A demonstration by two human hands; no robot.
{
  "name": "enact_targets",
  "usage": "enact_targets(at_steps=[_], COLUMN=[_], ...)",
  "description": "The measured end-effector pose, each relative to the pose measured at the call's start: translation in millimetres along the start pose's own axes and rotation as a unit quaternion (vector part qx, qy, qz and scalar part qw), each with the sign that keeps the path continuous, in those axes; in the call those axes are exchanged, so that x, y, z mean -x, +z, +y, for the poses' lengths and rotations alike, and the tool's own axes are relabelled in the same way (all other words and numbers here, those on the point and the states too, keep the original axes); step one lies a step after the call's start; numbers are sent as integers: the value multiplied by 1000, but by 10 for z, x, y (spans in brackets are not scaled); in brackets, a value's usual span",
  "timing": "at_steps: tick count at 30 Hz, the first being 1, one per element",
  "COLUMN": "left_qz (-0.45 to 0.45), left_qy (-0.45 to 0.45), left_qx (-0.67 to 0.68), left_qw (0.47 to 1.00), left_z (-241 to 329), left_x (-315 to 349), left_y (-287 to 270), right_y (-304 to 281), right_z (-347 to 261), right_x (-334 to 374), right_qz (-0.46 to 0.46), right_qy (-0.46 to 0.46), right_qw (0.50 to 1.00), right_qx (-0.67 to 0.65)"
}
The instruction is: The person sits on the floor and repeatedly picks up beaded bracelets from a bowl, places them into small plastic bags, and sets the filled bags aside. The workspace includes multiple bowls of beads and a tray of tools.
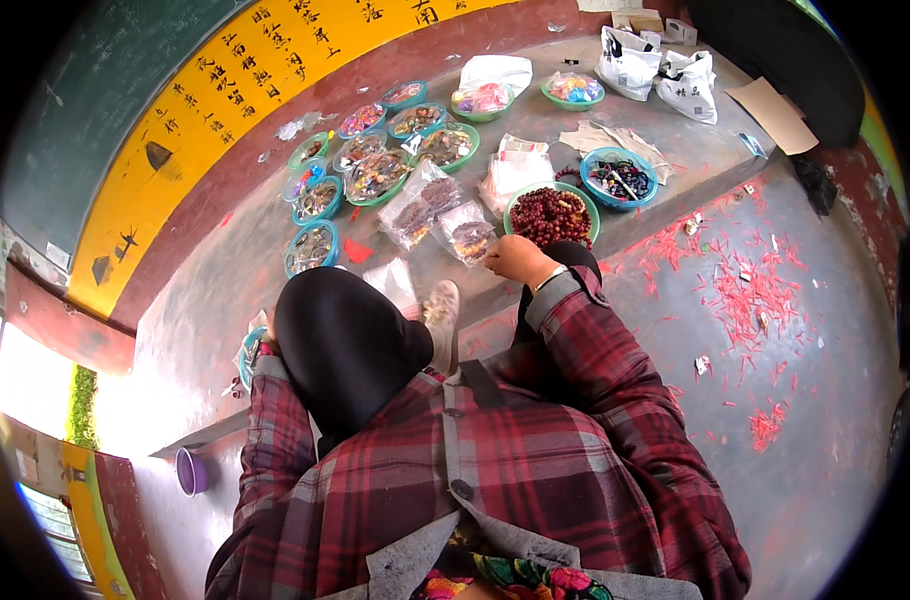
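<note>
My right hand [522, 260] is closed, its fingers curled at the front edge of the green basin [592, 218] of dark red beads [548, 216]. Its fingertips come up to the corner of a clear plastic bag [465, 232] with small coloured pieces in it; whether they pinch something is too small to tell. My left hand [269, 346] is low beside my left knee, which covers most of it. Next to it is a teal-rimmed dish [247, 356], largely hidden, so the left fingers cannot be read.
Several basins of small trinkets, such as this green one [377, 176], stand ahead on the raised floor. A blue basin [621, 206] holds dark strands. White bags [630, 62] sit at the far right. Red scraps [750, 297] litter the lower floor; a purple bucket [191, 471] stands left.
</note>
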State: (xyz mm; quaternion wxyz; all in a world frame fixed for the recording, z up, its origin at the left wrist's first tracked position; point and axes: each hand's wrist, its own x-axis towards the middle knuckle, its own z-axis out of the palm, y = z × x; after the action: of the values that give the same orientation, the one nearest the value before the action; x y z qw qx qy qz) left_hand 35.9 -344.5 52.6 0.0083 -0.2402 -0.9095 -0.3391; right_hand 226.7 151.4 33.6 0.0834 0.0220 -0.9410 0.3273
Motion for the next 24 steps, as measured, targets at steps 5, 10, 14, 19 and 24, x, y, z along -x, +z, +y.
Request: enact_targets(at_steps=[5,10,14,19,24], left_qz=[50,68,37,-138,-253], left_qy=[40,84,137,88,-87], left_qx=[-26,-47,-53,111,274], left_qw=[998,993,988,980,924], left_z=[198,371,710,1364,2228], left_x=[248,316,200,-28,-479], left_y=[-43,34,-5,-61,-287], right_y=[42,36,4,-238,-494], right_z=[174,131,90,-15,204], right_x=[-76,-32,-14,164,1], right_qz=[-12,-7,-30,-92,-144], right_qy=[-58,-6,-3,-45,-51], right_qw=[998,1000,999,995,988], right_qx=[22,-15,24,-5,14])
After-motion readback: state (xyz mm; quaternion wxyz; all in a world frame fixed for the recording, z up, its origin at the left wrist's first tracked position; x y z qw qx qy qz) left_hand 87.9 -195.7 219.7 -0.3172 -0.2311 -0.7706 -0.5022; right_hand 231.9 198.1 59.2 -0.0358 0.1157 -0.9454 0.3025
